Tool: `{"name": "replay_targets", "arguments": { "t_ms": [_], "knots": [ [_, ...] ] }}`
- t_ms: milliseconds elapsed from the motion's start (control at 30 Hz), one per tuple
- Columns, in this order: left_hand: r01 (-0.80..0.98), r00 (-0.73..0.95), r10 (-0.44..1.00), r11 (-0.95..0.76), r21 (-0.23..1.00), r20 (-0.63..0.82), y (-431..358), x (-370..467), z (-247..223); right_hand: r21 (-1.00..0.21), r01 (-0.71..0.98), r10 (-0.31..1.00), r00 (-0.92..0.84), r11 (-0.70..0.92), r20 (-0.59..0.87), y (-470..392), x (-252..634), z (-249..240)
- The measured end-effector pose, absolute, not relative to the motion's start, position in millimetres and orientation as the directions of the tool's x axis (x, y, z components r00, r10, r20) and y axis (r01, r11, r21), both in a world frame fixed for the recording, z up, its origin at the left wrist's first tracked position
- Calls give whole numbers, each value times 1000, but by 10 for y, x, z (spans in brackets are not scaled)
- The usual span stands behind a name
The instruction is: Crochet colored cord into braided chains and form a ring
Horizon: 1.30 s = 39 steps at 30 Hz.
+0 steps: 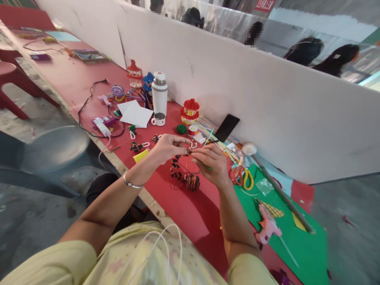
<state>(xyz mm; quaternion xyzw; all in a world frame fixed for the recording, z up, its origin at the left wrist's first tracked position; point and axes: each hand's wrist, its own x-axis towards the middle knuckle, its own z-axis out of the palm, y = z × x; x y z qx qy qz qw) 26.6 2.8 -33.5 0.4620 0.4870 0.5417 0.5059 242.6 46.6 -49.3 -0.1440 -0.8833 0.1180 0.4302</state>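
Note:
Pinched fingers of my left hand (172, 148) hold the upper part of a dark, multicoloured yarn strip (175, 170). The strip hangs in a knotted, bumpy curve to the red tabletop. My right hand (212, 163) meets it there, its fingers closed on the same yarn. Just below the hands lies a yarn ball (192, 182) in dark, red and orange strands, with a loose strand running up from it. A thin pale-green stick (208, 136) shows beyond my right fingers; I cannot tell whether it is held.
Behind my hands are a phone (227, 127), a green yarn ball (181, 129) and a red thread spool (192, 130). A white bottle (159, 97) stands near the partition. To the right, scissors (247, 179) and a pink glue gun (268, 225) lie on a green mat (308, 253).

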Motion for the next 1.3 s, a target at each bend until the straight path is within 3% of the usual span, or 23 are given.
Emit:
{"name": "replay_targets", "arguments": {
  "t_ms": [133, 333, 500, 700, 867, 1300],
  "knots": [
    [-49, -22, 1000, -12, 999, 11, 55, 287, -276, -404, 120, 393, -586, 907, 708, 412, 2463, -389],
    [-40, 34, 999, 8, 999, -7, 98, 299, -261, -678, 66, 599, -539, 732, 593, 394, 2579, -294],
    [-72, 51, 999, 16, 997, -13, 108, 304, -268, -771, 28, 673, -507, 637, 538, 409, 2630, -311],
    [-185, 180, 981, 103, 977, -70, 91, 280, -294, -896, -220, 767, -462, 387, 445, 482, 2574, -447],
    [-302, 235, 971, 117, 946, -46, 88, 357, -342, -912, -396, 836, -460, 110, 300, 503, 2413, -608],
    [-325, -53, 989, -145, 935, 135, 85, 463, -257, -867, -487, 913, -298, 107, 280, 466, 2284, -715]
  ]
}}
